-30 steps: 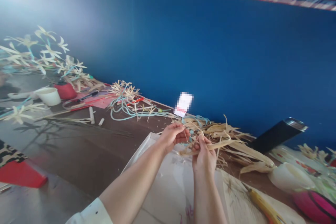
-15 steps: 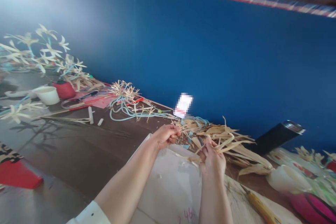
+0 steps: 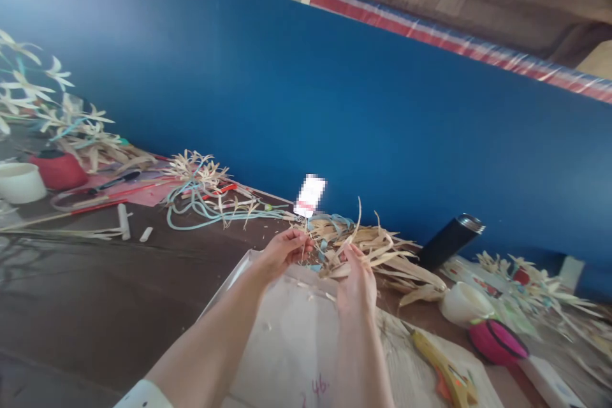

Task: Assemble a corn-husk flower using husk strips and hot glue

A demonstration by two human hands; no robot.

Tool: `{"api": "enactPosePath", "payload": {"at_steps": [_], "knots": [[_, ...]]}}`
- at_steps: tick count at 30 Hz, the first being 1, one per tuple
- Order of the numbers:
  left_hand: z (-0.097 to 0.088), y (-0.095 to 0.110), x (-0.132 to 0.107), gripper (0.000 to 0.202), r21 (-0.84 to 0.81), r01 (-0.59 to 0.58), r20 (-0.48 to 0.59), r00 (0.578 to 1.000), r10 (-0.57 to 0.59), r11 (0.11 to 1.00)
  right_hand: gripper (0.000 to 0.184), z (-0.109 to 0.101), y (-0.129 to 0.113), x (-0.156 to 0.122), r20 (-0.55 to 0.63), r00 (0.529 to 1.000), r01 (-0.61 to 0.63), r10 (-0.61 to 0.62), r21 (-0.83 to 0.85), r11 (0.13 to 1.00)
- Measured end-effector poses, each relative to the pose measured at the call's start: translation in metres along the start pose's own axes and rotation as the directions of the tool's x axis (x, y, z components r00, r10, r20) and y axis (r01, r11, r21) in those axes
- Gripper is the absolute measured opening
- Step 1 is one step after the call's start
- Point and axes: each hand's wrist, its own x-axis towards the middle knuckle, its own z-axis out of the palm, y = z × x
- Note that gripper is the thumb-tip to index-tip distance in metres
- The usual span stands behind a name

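Note:
My left hand point(image 3: 283, 252) is closed in a pinch above the far edge of a white board point(image 3: 287, 338); a thin pale strand shows at its fingertips, too small to name. To its right, my right hand point(image 3: 358, 277) pinches a dried corn husk strip point(image 3: 354, 223), one narrow end of which sticks up past the fingers. Just beyond the right hand lies a heap of dried husks point(image 3: 392, 261), with strips overlapping the fingers. Bits of light blue material point(image 3: 315, 266) and small scraps lie between the hands.
A black flask point(image 3: 452, 242) leans behind the husks. At the right are a white cup point(image 3: 466, 305), a pink pouch point(image 3: 497, 341) and a yellow glue gun point(image 3: 444, 366). Husk flowers point(image 3: 196, 169) and light blue cords point(image 3: 191, 220) lie left. A blue partition point(image 3: 358, 108) bounds the back.
The view has swung right, so things sit further left and more shows at the right. Both hands stay close together; the husk strip in my right hand now points upward.

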Motion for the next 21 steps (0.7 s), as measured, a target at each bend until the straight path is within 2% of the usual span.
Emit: {"api": "enactPosePath", "payload": {"at_steps": [3,6,8,12,13,14,15,17,19,21], "knots": [[-0.001,0.001,-0.001,0.027,-0.024,-0.030,0.033,0.999,0.030,0.999,0.034,0.005,-0.015,-0.001,0.009,1.000,-0.024,0.024,0.006,1.000],[-0.001,0.001,-0.002,0.029,-0.042,-0.046,0.043,0.998,0.047,0.998,0.030,0.003,-0.039,0.013,0.036,0.998,-0.061,0.058,0.064,0.996],[-0.001,0.001,-0.001,0.029,-0.053,-0.048,0.038,0.998,0.050,0.997,0.024,0.000,-0.059,0.034,0.045,0.997,-0.065,0.062,0.073,0.995],[-0.002,0.001,0.000,0.030,-0.060,-0.049,0.030,0.998,0.051,0.997,0.017,-0.008,-0.097,0.084,-0.012,0.998,-0.059,0.059,0.001,0.998],[-0.002,0.001,0.000,0.030,-0.059,-0.049,0.031,0.998,0.051,0.997,0.017,-0.011,-0.104,0.093,-0.033,0.999,-0.044,0.043,-0.031,0.999],[-0.003,0.001,0.000,0.029,-0.060,-0.051,0.032,0.998,0.053,0.997,0.018,-0.015,-0.107,0.100,-0.101,0.995,-0.003,-0.011,-0.142,0.990],[-0.003,0.001,0.000,0.029,-0.064,-0.053,0.034,0.998,0.056,0.997,0.020,-0.018,-0.109,0.105,-0.174,0.982,0.037,-0.078,-0.229,0.973],[-0.003,0.001,0.000,0.030,-0.075,-0.054,0.031,0.998,0.056,0.996,0.023,-0.025,-0.104,0.105,-0.235,0.962,0.066,-0.138,-0.294,0.954],[-0.003,0.001,0.001,0.031,-0.085,-0.047,0.027,0.998,0.050,0.995,0.027,-0.026,-0.092,0.095,-0.243,0.956,0.086,-0.164,-0.303,0.949],[-0.003,0.001,0.001,0.031,-0.097,-0.037,0.028,0.999,0.040,0.995,0.030,-0.020,-0.076,0.076,-0.204,0.963,0.111,-0.178,-0.301,0.947]]}}
